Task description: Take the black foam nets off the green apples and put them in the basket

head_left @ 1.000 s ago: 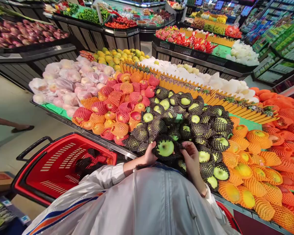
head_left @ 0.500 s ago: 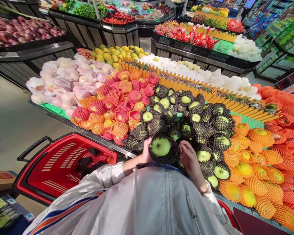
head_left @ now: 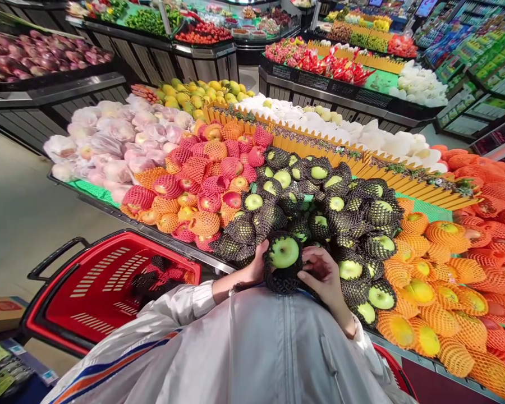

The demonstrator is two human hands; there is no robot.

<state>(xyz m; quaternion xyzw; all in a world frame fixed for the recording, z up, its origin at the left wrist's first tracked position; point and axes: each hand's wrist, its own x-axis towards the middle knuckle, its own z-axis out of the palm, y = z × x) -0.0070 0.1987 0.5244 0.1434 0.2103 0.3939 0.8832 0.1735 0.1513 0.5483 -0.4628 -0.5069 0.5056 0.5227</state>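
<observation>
I hold a green apple (head_left: 284, 252) wrapped in a black foam net, close to my chest at the front edge of the fruit stand. My left hand (head_left: 255, 268) grips its left side, fingers curled round the net. My right hand (head_left: 322, 275) closes on the right side, fingertips pressing the net near the top. Behind it lies the pile of green apples in black nets (head_left: 340, 216).
A red shopping basket (head_left: 96, 286) with several netted fruits stands at my left. Red apples in red and orange nets (head_left: 202, 179) lie left of the green pile, orange-netted fruit (head_left: 441, 280) to the right, bagged fruit (head_left: 109, 140) far left. More produce stands fill the back.
The apple has shifted slightly right and been turned between my hands. My right hand moved up over its right side, and the black net now hangs lower around it.
</observation>
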